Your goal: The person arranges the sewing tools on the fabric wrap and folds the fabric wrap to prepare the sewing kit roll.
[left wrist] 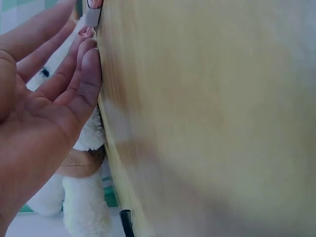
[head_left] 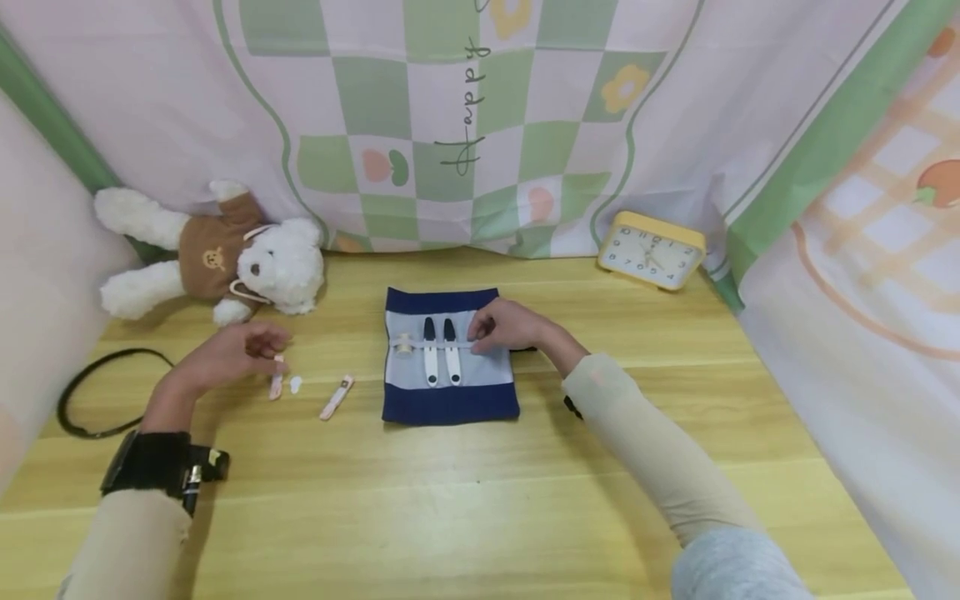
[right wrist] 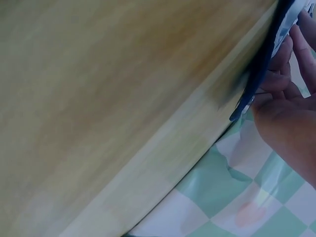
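My left hand (head_left: 243,350) is low over the table's left side, fingers loosely bent, by a pink thread skein (head_left: 276,383). In the left wrist view the skein's looped end and grey band (left wrist: 93,18) appear beyond the fingertips; contact is unclear. A small white piece (head_left: 296,384) and another pink skein (head_left: 337,397) lie to its right. My right hand (head_left: 506,323) pinches the elastic band (head_left: 467,344) on an unrolled navy and grey pouch (head_left: 450,404). Under the band sit a thread spool (head_left: 404,343) and two black-and-white slim tools (head_left: 431,354).
A white teddy bear (head_left: 281,262) in a brown top lies at the back left. A thin black ring (head_left: 75,379) rests by the left edge. The yellow clock (head_left: 652,250) stands at the back right. Patterned cloth (head_left: 442,100) hangs behind the wooden table (head_left: 420,525).
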The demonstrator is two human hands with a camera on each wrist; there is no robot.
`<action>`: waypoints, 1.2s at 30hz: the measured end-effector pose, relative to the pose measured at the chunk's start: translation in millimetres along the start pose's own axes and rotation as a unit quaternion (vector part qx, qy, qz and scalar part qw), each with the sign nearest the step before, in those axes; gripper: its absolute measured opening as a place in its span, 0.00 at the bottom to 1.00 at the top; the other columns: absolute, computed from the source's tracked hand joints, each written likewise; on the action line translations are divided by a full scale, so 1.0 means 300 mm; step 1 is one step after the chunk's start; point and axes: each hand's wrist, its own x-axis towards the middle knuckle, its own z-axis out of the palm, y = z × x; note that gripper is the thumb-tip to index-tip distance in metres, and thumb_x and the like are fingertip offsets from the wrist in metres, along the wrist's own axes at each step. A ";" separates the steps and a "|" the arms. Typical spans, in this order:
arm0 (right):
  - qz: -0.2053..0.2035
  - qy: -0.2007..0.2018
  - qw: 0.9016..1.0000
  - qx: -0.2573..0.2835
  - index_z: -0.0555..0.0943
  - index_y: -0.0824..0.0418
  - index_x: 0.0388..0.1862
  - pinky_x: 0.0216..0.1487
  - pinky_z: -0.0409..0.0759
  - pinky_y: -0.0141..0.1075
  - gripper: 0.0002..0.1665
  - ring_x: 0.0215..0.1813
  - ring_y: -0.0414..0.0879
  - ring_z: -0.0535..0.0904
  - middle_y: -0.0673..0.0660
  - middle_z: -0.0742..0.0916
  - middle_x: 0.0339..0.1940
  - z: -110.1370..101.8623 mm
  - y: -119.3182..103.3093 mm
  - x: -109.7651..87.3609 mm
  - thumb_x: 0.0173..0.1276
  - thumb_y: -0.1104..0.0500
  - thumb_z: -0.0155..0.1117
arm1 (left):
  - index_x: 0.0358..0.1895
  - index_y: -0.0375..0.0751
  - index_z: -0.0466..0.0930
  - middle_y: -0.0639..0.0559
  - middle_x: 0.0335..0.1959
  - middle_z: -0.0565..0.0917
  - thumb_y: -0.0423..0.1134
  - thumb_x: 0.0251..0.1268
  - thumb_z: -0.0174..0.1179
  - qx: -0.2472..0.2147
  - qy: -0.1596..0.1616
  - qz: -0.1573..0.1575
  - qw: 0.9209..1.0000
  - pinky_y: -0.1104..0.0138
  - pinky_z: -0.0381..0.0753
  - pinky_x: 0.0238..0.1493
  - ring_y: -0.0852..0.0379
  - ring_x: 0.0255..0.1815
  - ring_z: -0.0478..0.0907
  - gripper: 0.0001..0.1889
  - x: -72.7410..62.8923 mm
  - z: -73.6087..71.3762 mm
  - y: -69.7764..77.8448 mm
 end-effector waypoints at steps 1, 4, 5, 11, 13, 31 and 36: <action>-0.001 0.000 1.000 -0.002 0.88 0.65 0.43 0.47 0.80 0.38 0.08 0.43 0.47 0.81 0.55 0.88 0.39 0.000 -0.002 0.001 0.66 0.64 0.73 | 0.62 0.23 0.75 0.35 0.53 0.81 0.34 0.67 0.69 0.000 0.000 -0.001 1.000 0.71 0.78 0.45 0.48 0.49 0.78 0.25 0.001 0.001 -0.002; 0.001 0.000 1.000 -0.003 0.88 0.65 0.42 0.45 0.79 0.37 0.07 0.41 0.46 0.81 0.55 0.88 0.38 0.000 -0.004 0.003 0.66 0.65 0.73 | 0.60 0.22 0.76 0.37 0.50 0.81 0.33 0.66 0.69 -0.003 -0.003 0.000 1.000 0.70 0.78 0.44 0.51 0.47 0.78 0.24 0.002 0.002 -0.006; 0.001 0.000 1.000 -0.004 0.88 0.65 0.41 0.44 0.79 0.37 0.06 0.41 0.46 0.81 0.55 0.87 0.38 0.001 -0.004 0.004 0.66 0.65 0.73 | 0.59 0.22 0.77 0.37 0.48 0.82 0.32 0.66 0.69 -0.003 -0.004 0.002 1.000 0.70 0.79 0.43 0.52 0.46 0.78 0.23 0.002 0.001 -0.006; 0.005 0.000 1.000 -0.010 0.87 0.64 0.39 0.42 0.78 0.36 0.04 0.38 0.45 0.79 0.54 0.87 0.36 0.002 0.000 0.011 0.66 0.65 0.73 | 0.51 0.23 0.80 0.44 0.40 0.85 0.32 0.65 0.69 0.016 -0.006 0.003 1.000 0.69 0.79 0.39 0.54 0.41 0.79 0.17 0.006 -0.004 -0.005; 0.007 -0.001 1.000 -0.010 0.87 0.64 0.39 0.42 0.77 0.35 0.04 0.38 0.45 0.78 0.54 0.86 0.36 0.002 0.002 0.013 0.66 0.65 0.73 | 0.50 0.23 0.81 0.46 0.38 0.85 0.32 0.65 0.69 0.023 -0.005 -0.001 1.000 0.69 0.78 0.38 0.55 0.39 0.79 0.16 0.008 -0.005 -0.001; -0.001 -0.007 1.000 -0.013 0.85 0.66 0.38 0.39 0.75 0.34 0.02 0.35 0.45 0.75 0.54 0.85 0.34 0.005 0.004 0.012 0.69 0.67 0.68 | 0.39 0.34 0.81 0.47 0.35 0.83 0.33 0.66 0.68 0.052 0.025 0.023 0.998 0.66 0.77 0.37 0.54 0.38 0.78 0.07 0.020 -0.015 0.025; -0.002 -0.005 1.000 -0.010 0.85 0.66 0.37 0.39 0.75 0.35 0.03 0.35 0.45 0.75 0.54 0.85 0.34 0.007 0.008 0.012 0.70 0.65 0.68 | 0.40 0.33 0.82 0.45 0.37 0.84 0.33 0.66 0.69 0.049 0.035 0.022 0.998 0.66 0.78 0.37 0.52 0.39 0.78 0.07 0.023 -0.018 0.042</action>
